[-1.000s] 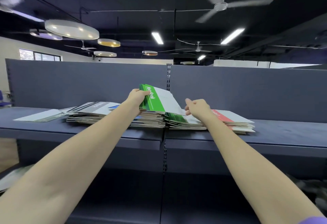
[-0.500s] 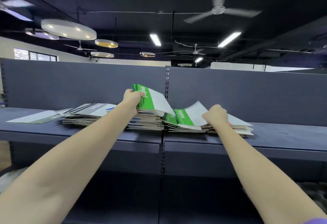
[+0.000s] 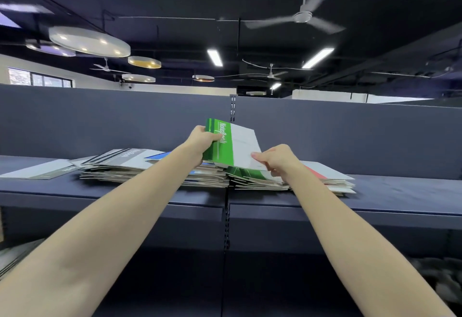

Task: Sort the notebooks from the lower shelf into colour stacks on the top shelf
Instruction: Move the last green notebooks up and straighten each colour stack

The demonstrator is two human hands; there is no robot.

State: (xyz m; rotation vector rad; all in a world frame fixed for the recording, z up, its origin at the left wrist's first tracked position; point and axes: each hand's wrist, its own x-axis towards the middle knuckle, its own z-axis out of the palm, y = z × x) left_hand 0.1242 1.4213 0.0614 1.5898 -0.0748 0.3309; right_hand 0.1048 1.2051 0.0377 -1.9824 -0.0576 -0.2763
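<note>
A green-and-white notebook (image 3: 233, 145) is tilted up above the stacks on the top shelf (image 3: 150, 189). My left hand (image 3: 202, 141) grips its green left edge. My right hand (image 3: 278, 159) pinches its white right corner. Under it lies a stack topped by another green notebook (image 3: 246, 175). A red-and-white notebook (image 3: 322, 170) tops the stack at the right. To the left sit a stack with blue covers (image 3: 156, 157) and a grey-and-black striped stack (image 3: 120, 157).
A single pale notebook (image 3: 37, 171) lies flat at the far left of the top shelf. More notebooks (image 3: 15, 256) show on the lower shelf at the left edge. The shelf's back panel (image 3: 350, 136) stands right behind the stacks.
My right hand left the right-hand stack and came left to pinch the corner of the raised green notebook. My left hand kept its grip and lifted the notebook a little higher.
</note>
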